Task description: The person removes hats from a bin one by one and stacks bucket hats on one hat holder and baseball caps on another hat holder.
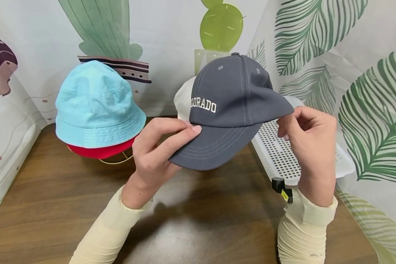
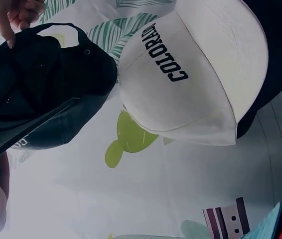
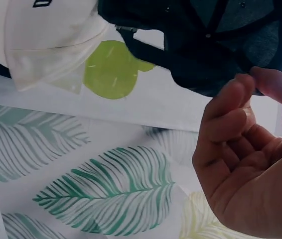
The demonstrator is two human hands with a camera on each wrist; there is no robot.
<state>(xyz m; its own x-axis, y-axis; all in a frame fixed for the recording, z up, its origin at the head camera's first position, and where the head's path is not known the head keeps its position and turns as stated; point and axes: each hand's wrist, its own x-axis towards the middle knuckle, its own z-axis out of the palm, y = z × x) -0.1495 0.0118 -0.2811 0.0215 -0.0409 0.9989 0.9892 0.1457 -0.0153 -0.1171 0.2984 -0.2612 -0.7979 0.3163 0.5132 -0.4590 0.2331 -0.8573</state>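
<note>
A dark grey baseball cap [image 1: 231, 99] with white lettering is held up above the table between both hands. My left hand [image 1: 155, 157] pinches the left end of its brim, thumb and fingers on either side. At the cap's right edge, my right hand [image 1: 311, 150] pinches the rim between thumb and fingers. The cap's hollow inside and back strap show in the right wrist view, beside the right hand [image 3: 245, 149]. Behind the grey cap is a white cap [image 2: 181, 84] lettered COLORADO, mostly hidden in the head view, with a dark cap beneath it.
At the left, a light blue bucket hat [image 1: 97, 106] sits over a red hat [image 1: 102, 149] on a gold wire stand [image 1: 118, 160]. A white perforated basket [image 1: 278, 154] stands at the right, partly behind the right hand. The wooden table [image 1: 198, 220] meets a patterned cloth backdrop.
</note>
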